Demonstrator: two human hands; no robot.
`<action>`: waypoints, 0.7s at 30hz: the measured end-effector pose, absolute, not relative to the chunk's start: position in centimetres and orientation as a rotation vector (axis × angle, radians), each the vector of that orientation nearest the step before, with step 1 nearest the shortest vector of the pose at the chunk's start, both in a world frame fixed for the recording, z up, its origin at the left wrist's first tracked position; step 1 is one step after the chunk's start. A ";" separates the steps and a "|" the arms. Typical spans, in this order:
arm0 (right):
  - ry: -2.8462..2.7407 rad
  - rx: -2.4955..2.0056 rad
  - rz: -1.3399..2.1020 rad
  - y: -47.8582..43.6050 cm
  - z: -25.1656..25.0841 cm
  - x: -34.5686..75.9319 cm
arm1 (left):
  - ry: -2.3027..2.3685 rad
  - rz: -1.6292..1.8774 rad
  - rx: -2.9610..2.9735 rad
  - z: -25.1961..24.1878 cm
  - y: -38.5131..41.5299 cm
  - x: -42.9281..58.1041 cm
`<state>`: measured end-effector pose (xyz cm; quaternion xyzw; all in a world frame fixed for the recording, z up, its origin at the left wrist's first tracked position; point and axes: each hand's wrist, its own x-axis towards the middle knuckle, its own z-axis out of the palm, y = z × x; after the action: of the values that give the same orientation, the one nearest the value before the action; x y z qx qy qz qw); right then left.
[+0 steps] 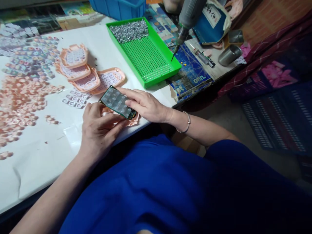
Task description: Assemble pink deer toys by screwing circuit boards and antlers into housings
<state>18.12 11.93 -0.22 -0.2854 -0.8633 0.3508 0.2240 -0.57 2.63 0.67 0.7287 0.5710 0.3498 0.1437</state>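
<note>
Pale, cool light falls on the white-covered bench (36,162); past its near right edge, the grey floor (229,120) is dim. Stacked peach plastic shells (73,56) cast soft shadows. The dark-blue slotted plastic crate (275,120) looks blurred.

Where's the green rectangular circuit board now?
In the head view, left of centre, the circuit board is between the bare left hand and bare right hand, over a peach plastic shell.

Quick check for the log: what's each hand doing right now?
Left hand: closed, holding the peach casing beneath the circuit board.
Right hand: holding the circuit board, thumb on its face.
</note>
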 end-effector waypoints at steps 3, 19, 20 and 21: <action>-2.423 -0.771 0.961 12.1 0.1 18.2 | 1.656 1.011 2.080 0.7 2.6 -0.5; -2.497 -0.642 0.999 12.9 0.8 18.3 | 1.667 1.019 2.012 0.4 2.5 -0.4; -2.487 -0.653 0.999 12.9 0.7 18.4 | 1.669 1.026 2.006 0.4 2.6 -0.4; -2.476 -0.668 0.994 12.8 0.7 18.3 | 1.670 1.026 1.999 0.4 2.6 -0.4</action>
<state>18.34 12.79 0.70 -0.2382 -0.8830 0.3546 0.1944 -0.38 2.58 0.40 0.7037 0.5877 0.3613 0.1702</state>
